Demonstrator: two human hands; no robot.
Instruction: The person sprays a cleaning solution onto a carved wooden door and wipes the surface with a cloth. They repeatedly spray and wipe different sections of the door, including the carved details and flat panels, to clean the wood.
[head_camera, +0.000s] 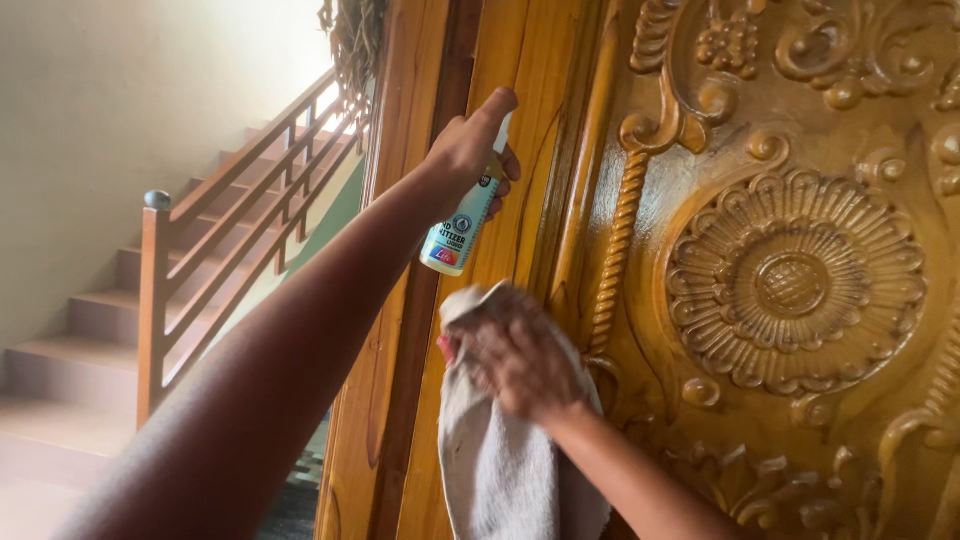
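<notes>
We note the right hand (518, 355) nearest us, closed on a pale grey cloth (500, 460) and pressing it flat against the smooth upright edge of the wooden door (530, 120); the loose end hangs down below the wrist. Just above, the left hand (472, 148) is wrapped round a small white spray bottle (458, 232), forefinger laid over its top, the bottle tilted with its base toward us. Beside both hands stands the door's carved flower panel (795, 282). Farther off on the left, we record a wooden stair railing (240, 215) and steps (70, 370) rising along a plain wall.
</notes>
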